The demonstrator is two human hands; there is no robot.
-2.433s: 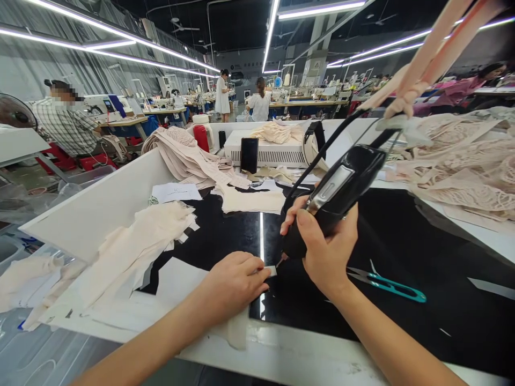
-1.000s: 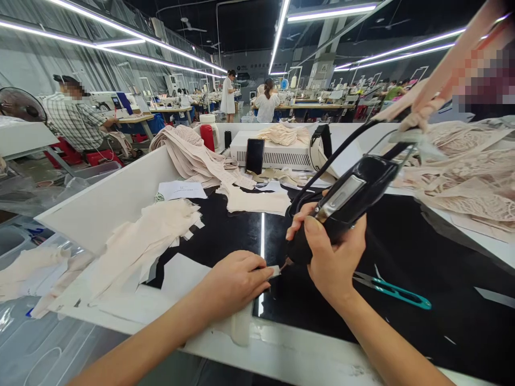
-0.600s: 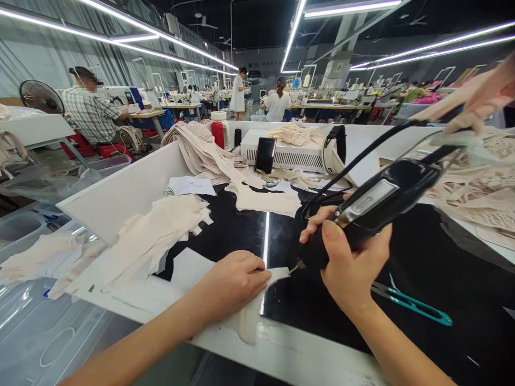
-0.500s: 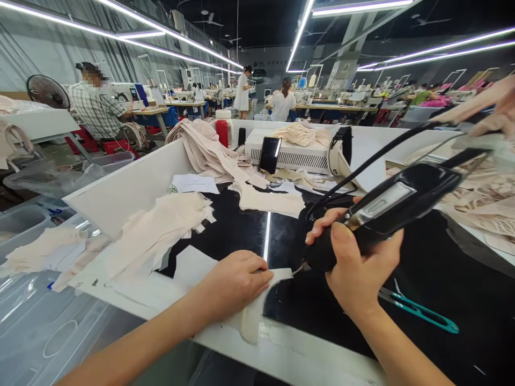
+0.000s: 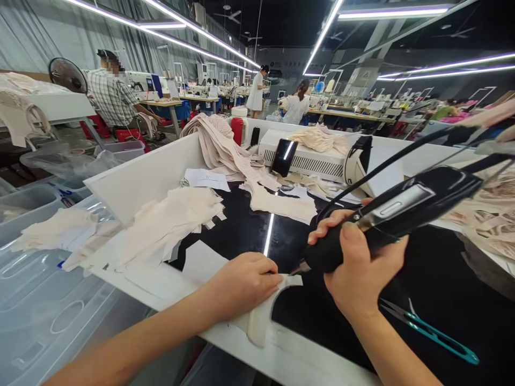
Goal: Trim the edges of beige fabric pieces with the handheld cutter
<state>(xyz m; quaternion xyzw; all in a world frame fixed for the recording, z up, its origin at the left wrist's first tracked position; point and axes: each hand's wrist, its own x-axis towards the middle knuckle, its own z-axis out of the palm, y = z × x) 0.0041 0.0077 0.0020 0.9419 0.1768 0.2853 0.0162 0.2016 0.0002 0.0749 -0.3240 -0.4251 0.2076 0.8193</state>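
Observation:
My left hand (image 5: pixel 252 280) lies near the front edge of the table, its fingers closed on a small curved piece of cream fabric (image 5: pixel 261 320). Part of the fabric hangs toward the table edge. My right hand (image 5: pixel 358 276) grips a black corded hand tool (image 5: pixel 396 209) with a silver plate on its side and a narrow metal tip. That tip meets the upper edge of the fabric, just right of my left fingers; whether it presses in I cannot tell. Teal thread snips (image 5: pixel 436 338) lie on the black work surface (image 5: pixel 333 311) beside my right wrist.
Stacked cream fabric pieces (image 5: pixel 169 217) lie left, and another cream piece (image 5: pixel 284 203) lies ahead. A phone (image 5: pixel 284 157) leans on a white vented box (image 5: pixel 309 161). Clear plastic bins (image 5: pixel 44 316) stand at left. The tool's cord (image 5: pixel 370 163) runs to upper right. Other people sit beyond.
The view has swung a little left, so the scene sits further right. The tool's tip has moved along the fabric edge toward my left fingers. Both hands keep their holds.

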